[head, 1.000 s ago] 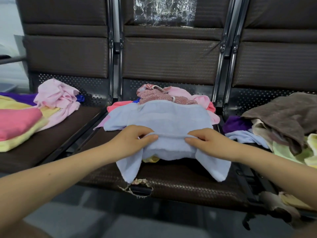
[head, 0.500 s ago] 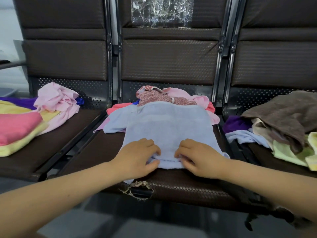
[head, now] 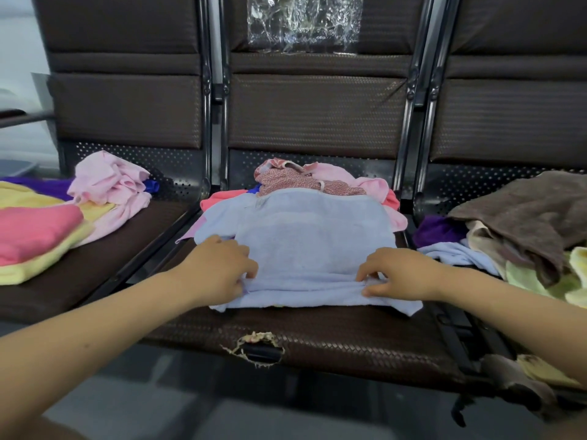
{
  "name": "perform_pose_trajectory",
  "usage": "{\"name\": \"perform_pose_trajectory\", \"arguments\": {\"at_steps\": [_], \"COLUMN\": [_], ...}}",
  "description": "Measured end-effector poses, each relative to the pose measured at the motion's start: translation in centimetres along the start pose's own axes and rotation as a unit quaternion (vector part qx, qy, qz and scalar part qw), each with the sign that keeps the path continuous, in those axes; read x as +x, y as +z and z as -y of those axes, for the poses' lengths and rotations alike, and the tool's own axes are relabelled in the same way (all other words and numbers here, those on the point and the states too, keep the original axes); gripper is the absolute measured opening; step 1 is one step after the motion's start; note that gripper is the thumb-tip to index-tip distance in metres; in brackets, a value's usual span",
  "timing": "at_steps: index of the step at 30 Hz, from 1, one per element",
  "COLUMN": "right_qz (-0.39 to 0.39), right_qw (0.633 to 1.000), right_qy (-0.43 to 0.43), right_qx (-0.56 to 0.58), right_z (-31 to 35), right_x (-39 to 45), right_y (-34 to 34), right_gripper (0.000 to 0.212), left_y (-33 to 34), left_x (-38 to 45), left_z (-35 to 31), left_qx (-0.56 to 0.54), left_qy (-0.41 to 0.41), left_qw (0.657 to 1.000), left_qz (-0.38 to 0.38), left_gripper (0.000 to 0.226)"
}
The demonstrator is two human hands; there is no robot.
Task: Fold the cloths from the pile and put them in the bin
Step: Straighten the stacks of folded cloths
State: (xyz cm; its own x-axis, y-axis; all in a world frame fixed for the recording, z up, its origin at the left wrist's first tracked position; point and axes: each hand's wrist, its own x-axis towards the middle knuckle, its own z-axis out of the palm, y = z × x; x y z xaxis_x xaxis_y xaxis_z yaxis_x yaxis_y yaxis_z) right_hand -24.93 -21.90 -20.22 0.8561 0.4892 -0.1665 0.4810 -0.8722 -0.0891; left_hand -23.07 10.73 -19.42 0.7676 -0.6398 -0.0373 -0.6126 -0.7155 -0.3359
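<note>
My left hand (head: pixel 219 269) pinches the near left edge of the pale blue towel (head: pixel 305 246), fingers curled into its soft nap; my right hand (head: pixel 401 273) pinches the same edge on the right, thumb beneath and fingertips on top, so a small ridge of cloth bunches between them; the towel is terry, roughly rectangular, lying flat on the middle seat (head: pixel 317 331), its near edge just beyond my knuckles and one corner drooping past my right wrist; the seat is dark brown woven vinyl, torn at the front lip with pale frayed padding showing; behind the towel a crumpled pile (head: pixel 317 182) of pink and speckled red cloths rests against the perforated metal back; on the left seat lies a folded stack (head: pixel 35 236), pink on yellow, beside rumpled light pink cloth; on the right seat sits a loose heap (head: pixel 533 223), brown, purple and pale green.
</note>
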Motion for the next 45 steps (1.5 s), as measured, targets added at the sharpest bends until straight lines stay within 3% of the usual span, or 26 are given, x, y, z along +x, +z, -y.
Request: {"name": "perform_pose_trajectory", "arguments": {"at_steps": [5, 7, 10, 12, 14, 17, 19, 22, 26, 30, 33, 35, 39, 43, 45], "right_qz": [0.034, 0.003, -0.029, -0.044, -0.077, -0.149, -0.192, -0.189, -0.184, -0.189, -0.166, -0.143, -0.122, 0.032, 0.066], "right_qw": [0.996, 0.986, 0.970, 0.967, 0.964, 0.951, 0.942, 0.944, 0.942, 0.913, 0.915, 0.932, 0.972, 0.990, 0.993], "right_qy": [0.047, 0.082, 0.130, 0.145, 0.154, 0.146, 0.123, 0.083, 0.056, 0.056, 0.028, 0.017, 0.036, 0.037, 0.044], "right_qx": [0.062, 0.143, 0.205, 0.206, 0.204, 0.227, 0.248, 0.258, 0.274, 0.358, 0.366, 0.332, 0.199, 0.133, 0.092], "right_z": [-1.9, -3.3, -4.5, -4.3, -3.8, -3.0, -2.5, -2.4, -3.2, -3.5, -2.3, -1.0, 0.7, 2.0, 2.2], "right_x": [-0.3, -0.6, -0.8, -0.6, -0.1, 0.2, -0.2, -1.7, -4.6, -7.4, -9.3, -10.5, -12.2, -13.5, -13.8], "right_y": [-0.8, -0.8, -0.1, 0.9, 1.5, 1.0, -0.1, -2.1, -4.0, -4.2, -4.2, -4.0, -2.9, 0.4, 2.3], "right_gripper": [0.010, 0.011, 0.014, 0.017, 0.019, 0.021, 0.021, 0.011, 0.018, 0.027, 0.032, 0.021, 0.026, 0.028, 0.025], "left_y": [0.6, 1.1, 1.5, 1.9, 1.9, 2.4, 2.4, 1.3, -1.3, -2.6, -2.8, -2.7, -2.1, -0.6, 0.6], "left_x": [-0.3, -0.4, -0.3, -0.3, -0.5, -0.6, -0.9, -1.3, -2.5, -3.9, -5.0, -5.8, -7.7, -9.9, -10.8], "left_z": [0.7, 1.1, 2.1, 2.7, 2.6, 2.1, 1.5, 1.9, 3.4, 4.2, 3.6, 2.7, 1.6, 1.1, 0.7], "left_qx": [0.014, -0.016, -0.056, -0.185, -0.304, -0.303, -0.298, -0.371, -0.473, -0.532, -0.578, -0.590, -0.605, -0.559, -0.526], "left_qy": [-0.035, -0.058, -0.066, -0.066, -0.074, -0.086, -0.084, -0.097, -0.123, -0.136, -0.114, -0.091, -0.048, -0.002, -0.003], "left_qw": [0.999, 0.998, 0.996, 0.977, 0.947, 0.948, 0.950, 0.922, 0.856, 0.814, 0.785, 0.782, 0.784, 0.829, 0.848], "left_qz": [0.015, 0.007, 0.032, 0.082, 0.069, 0.034, 0.028, -0.047, -0.170, -0.191, -0.193, -0.180, -0.130, 0.009, 0.065], "left_gripper": [0.035, 0.039, 0.019, 0.017, 0.031, 0.029, 0.042, 0.050, 0.004, 0.015, 0.027, 0.039, 0.046, 0.039, 0.031]}}
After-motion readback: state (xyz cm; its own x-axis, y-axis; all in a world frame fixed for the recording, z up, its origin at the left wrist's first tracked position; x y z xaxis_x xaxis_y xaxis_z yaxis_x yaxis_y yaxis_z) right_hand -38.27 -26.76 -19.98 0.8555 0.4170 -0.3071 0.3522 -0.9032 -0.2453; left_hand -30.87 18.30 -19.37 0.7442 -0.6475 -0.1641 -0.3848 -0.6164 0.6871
